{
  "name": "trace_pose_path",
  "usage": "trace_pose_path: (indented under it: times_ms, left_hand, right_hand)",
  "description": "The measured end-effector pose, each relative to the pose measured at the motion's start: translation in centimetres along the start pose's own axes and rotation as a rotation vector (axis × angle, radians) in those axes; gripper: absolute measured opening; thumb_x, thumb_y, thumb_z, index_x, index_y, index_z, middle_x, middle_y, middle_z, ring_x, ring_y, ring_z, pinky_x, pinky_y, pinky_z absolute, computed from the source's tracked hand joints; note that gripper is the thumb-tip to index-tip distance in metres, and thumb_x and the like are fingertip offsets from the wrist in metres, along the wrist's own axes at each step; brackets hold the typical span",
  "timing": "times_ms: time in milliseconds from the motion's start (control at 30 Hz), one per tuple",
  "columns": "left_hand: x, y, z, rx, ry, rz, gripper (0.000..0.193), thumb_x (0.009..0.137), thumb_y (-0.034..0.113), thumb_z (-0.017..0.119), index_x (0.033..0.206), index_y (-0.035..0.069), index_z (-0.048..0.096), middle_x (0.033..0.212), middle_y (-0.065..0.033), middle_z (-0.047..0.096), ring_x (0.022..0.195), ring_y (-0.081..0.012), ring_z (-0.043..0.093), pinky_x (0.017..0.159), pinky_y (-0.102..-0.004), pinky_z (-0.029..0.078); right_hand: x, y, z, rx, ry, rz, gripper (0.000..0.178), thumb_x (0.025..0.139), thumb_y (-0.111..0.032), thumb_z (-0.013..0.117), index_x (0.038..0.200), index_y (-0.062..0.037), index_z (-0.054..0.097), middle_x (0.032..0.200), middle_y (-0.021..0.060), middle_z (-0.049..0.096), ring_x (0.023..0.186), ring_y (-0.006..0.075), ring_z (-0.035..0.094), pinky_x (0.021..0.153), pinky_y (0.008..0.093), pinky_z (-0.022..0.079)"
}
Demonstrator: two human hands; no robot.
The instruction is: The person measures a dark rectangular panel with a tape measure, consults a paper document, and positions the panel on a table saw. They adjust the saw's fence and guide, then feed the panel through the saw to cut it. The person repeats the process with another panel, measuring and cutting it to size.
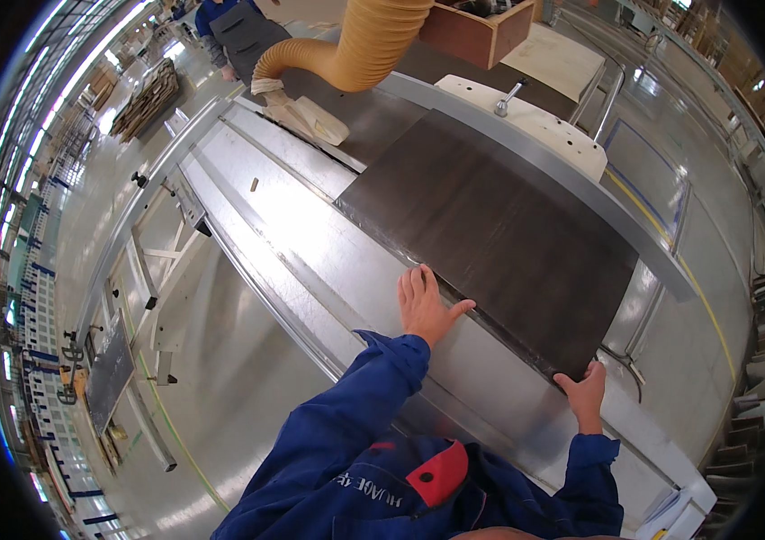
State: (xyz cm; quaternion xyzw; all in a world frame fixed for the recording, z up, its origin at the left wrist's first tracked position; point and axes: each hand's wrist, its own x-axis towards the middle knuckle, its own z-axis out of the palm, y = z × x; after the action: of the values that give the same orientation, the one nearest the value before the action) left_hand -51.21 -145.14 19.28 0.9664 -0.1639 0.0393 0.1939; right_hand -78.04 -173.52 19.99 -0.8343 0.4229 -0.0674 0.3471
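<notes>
A dark brown rectangular board (499, 234) lies flat on the machine table, its far edge along a long grey fence bar (562, 162). My left hand (425, 306) rests at the board's near edge, fingers stretched out and thumb spread along the edge. At the near right corner, my right hand (586, 396) holds the board, with its thumb on the near edge and fingers around the side. Under my left hand runs the shiny metal sliding table (283, 225) of what looks like a panel saw.
A pale blade guard (310, 119) with a thick yellow-orange hose (360, 45) stands beyond the board's left end. A small wood offcut (254, 184) lies on the metal table. Another person (243, 40) stands at the far left. A wooden box (481, 31) sits behind the fence.
</notes>
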Motion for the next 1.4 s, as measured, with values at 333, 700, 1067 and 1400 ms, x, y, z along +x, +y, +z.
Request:
trace_pose_path:
  times_ms: [333,700,1067,1400]
  left_hand:
    - [1.6,-2.2,-0.7,-0.016,0.014,-0.008,0.117,0.082,0.074,0.072,0.152,-0.013,0.036,0.151,-0.0244,0.04,0.148,-0.0422,0.029,0.127,-0.052,0.019]
    - [3.9,-6.1,-1.4,0.009,0.05,-0.026,0.119,0.081,0.077,0.07,0.152,-0.012,0.036,0.15,-0.0231,0.042,0.147,-0.0414,0.031,0.127,-0.0508,0.02]
    - [6.2,-10.4,-2.4,-0.024,0.006,-0.09,0.115,0.082,0.069,0.074,0.156,-0.01,0.034,0.155,-0.0224,0.039,0.151,-0.0408,0.027,0.128,-0.0481,0.018]
    - [5.4,-10.6,2.3,-0.114,0.225,-0.035,0.104,0.086,0.062,0.074,0.153,-0.01,0.039,0.157,-0.0267,0.041,0.15,-0.0435,0.031,0.127,-0.0514,0.021]
  right_hand:
    - [1.0,-1.7,2.0,-0.109,-0.02,0.027,0.076,0.062,-0.039,0.1,0.111,0.0008,0.057,0.106,0.0147,0.064,0.095,0.0302,0.064,0.085,0.0418,0.053]
    - [1.0,-6.1,5.0,-0.248,0.013,-0.027,0.078,0.064,-0.048,0.096,0.111,0.0026,0.058,0.11,0.0166,0.064,0.102,0.0344,0.064,0.088,0.0438,0.052]
    - [1.2,-11.9,8.0,-0.351,-0.062,-0.001,0.084,0.067,-0.055,0.092,0.116,0.0038,0.058,0.121,0.02,0.064,0.115,0.039,0.062,0.094,0.048,0.052]
    - [2.3,-15.7,10.9,-0.355,-0.104,-0.004,0.091,0.068,-0.057,0.092,0.126,0.0044,0.057,0.133,0.0206,0.062,0.126,0.0383,0.061,0.1,0.049,0.054]
